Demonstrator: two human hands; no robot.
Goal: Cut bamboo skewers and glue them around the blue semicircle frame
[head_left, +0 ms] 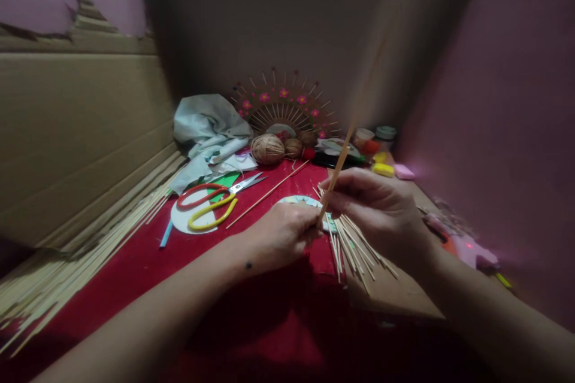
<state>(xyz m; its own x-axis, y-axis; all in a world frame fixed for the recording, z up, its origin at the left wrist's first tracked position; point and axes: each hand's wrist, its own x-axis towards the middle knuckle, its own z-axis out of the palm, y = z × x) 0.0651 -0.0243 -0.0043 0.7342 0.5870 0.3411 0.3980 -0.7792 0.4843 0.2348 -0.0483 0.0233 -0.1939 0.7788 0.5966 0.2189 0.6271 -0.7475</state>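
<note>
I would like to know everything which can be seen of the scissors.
The scissors have slightly parted, silvery, metal-looking blades and two large loop handles, one orange-red, one yellow. They lie partly over a white disc and green sheet on the red cloth, blades pointing right and away. Nobody holds them.

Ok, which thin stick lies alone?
The stick on red cloth just right of the scissors; others are bunched or held by the left hand and right hand.

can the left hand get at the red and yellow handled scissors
Probably yes: only a loose stick seems to lie between the left hand and the scissors, though that hand appears closed around a raised stick and would likely need freeing.
</note>
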